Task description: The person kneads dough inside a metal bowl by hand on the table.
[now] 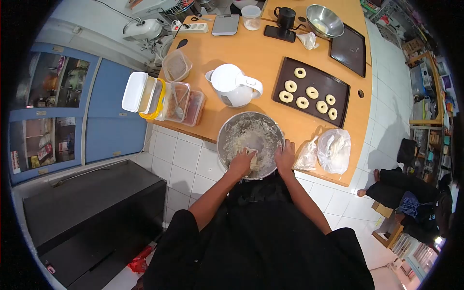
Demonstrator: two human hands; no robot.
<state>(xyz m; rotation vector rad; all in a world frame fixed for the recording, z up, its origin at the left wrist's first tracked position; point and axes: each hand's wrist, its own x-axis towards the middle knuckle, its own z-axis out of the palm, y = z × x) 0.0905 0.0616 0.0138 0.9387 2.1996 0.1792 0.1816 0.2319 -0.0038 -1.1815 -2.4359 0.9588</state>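
A metal mixing bowl (227,142) stands at the table's front edge, its inside coated with pale flour and dough. My left hand (241,163) is down in the bowl, its fingers closed on the pale dough (254,163) near the bottom. The bowl's right rim is gripped by my right hand (285,155), with the thumb side toward the rim. A white kettle (230,84) stands just behind the bowl. To the right of the bowl lie two plastic bags (334,151) with whitish contents.
A dark tray (316,79) holds several dough rings. Stacked plastic containers (178,101) stand at the left table edge. Farther back are a kitchen scale (225,25), a power strip (192,28), a black cup (285,18) and a steel bowl (325,21). A person (398,191) is at the far right.
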